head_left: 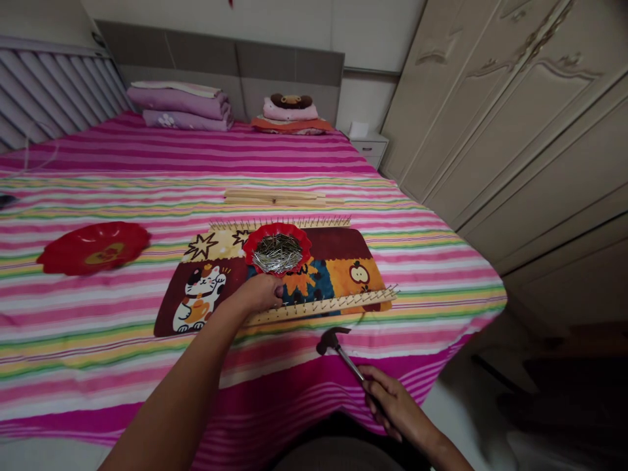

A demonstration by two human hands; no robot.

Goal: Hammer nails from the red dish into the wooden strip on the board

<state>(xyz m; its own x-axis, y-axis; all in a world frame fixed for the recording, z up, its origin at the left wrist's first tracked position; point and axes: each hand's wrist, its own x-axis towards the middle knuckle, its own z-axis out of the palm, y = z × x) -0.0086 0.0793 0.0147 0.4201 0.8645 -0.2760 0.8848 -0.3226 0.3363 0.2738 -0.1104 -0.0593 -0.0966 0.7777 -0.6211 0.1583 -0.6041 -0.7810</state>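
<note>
My right hand (390, 402) is wrapped round the handle of a claw hammer (349, 361), its dark head raised in front of the bed's near edge. My left hand (262, 292) is closed, fingers bent down over the left part of a wooden strip (318, 306); whatever its fingertips hold is hidden. A row of nails stands up from that strip, mostly to the right of the hand. Just beyond my left hand is a red scalloped bowl (306, 243) full of loose nails (279, 253). Both rest on a patterned mat (338, 245) with a cat picture.
Behind the bowl lies another nail-studded strip (324, 222). Farther back are several bare wooden strips (272, 196). A red plate (73, 245) is on the left of the striped bed cover (147, 196). Folded bedding (181, 104) sits by the headboard; a wardrobe (515, 131) stands right.
</note>
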